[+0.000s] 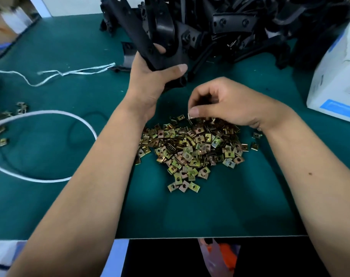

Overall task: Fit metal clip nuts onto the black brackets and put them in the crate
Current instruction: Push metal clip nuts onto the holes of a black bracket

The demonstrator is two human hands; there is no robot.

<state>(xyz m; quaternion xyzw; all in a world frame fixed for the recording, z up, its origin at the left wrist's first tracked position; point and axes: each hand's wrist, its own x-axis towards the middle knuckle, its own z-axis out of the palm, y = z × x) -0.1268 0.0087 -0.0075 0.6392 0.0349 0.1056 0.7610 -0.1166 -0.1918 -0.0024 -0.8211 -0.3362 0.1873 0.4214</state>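
Left hand (150, 76) grips a black bracket (144, 39), fingers curled round its lower end, held tilted above the green counter (70, 92) toward the far edge, just in front of the bracket pile (240, 27). Right hand (230, 104) pinches one clip nut (189, 116) btwn thumb & fingers at the far side of the clip nut heap (190, 148), mid-counter. White cord (60, 118) loops by left edge; white box (337, 76) at right edge.
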